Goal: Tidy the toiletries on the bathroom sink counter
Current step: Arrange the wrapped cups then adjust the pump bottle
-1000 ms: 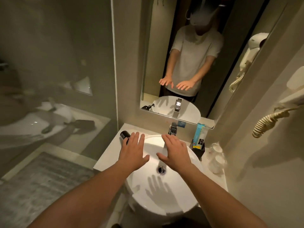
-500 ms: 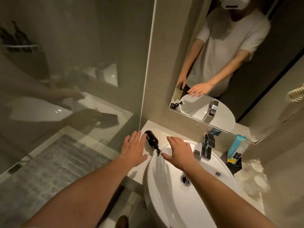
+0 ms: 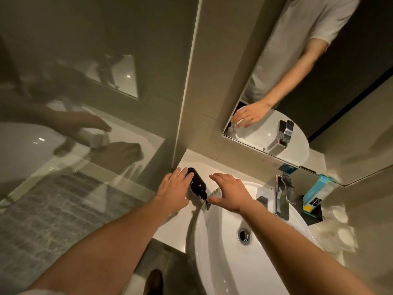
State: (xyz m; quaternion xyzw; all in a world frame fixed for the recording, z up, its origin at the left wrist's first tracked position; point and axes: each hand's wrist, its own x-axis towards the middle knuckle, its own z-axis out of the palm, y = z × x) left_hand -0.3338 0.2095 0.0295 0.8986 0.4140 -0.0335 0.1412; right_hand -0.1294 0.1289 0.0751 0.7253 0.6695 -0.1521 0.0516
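A pump bottle (image 3: 196,182) lies on the tabletop (image 3: 192,160) left of the sink (image 3: 223,252), between both hands, with the tap (image 3: 281,199) behind the sink and a box holder (image 3: 312,211) to its right.

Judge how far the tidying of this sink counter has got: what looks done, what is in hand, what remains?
Done: nothing visibly. In hand: the left hand and right hand, both open, flank the black pump bottle lying on the counter. Left: righting it, perhaps the blue tube in its black holder.

head view, steeply downward, close above sink (image 3: 212,262)
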